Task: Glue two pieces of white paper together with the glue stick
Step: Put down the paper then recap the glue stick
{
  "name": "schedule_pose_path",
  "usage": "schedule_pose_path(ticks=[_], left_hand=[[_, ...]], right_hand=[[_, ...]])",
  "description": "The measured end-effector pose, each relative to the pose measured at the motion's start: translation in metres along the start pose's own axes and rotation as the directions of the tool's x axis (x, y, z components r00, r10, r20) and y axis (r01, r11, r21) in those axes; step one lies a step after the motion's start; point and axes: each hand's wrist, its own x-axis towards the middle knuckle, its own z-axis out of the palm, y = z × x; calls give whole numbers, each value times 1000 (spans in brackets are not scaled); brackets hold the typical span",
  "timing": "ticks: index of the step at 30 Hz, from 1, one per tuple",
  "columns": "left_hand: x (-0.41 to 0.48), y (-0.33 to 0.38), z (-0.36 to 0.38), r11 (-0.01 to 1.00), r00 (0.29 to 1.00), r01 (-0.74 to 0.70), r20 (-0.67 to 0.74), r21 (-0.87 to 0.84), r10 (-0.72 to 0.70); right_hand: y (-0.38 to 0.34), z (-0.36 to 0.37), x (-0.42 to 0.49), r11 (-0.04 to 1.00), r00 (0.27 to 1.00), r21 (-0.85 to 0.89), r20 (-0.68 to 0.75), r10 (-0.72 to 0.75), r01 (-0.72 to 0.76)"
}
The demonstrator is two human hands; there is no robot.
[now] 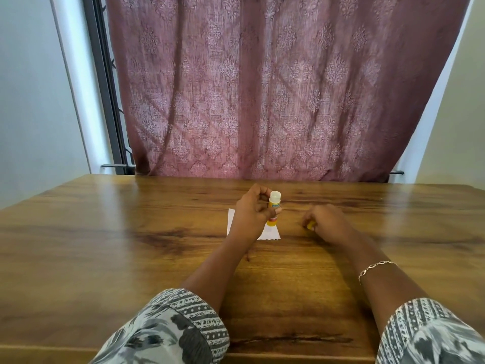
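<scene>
My left hand is shut on a yellow glue stick, held upright with its white tip on top and its base over the white paper. The paper lies flat on the wooden table, partly hidden under my left hand; I cannot tell whether it is one sheet or two. To the right of the paper, my right hand rests on the table, closed around a small yellow cap that only peeks out between the fingers.
A patterned maroon curtain hangs behind the table's far edge. A dark window frame stands at the left. Bare wood spreads to both sides of the hands. A thin bracelet is on my right wrist.
</scene>
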Motion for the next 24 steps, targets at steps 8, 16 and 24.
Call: schedule_pose_path(ticks=[8, 16, 24], left_hand=[[0, 0, 0, 997, 999, -1, -45, 73, 5], [-1, 0, 0, 981, 997, -41, -51, 189, 52], [-1, -1, 0, 967, 996, -66, -40, 247, 78]], right_hand=[[-16, -12, -9, 944, 958, 297, -279, -61, 147], [-29, -13, -11, 550, 892, 750, -452, 21, 367], [-34, -9, -10, 364, 890, 824, -456, -28, 434]])
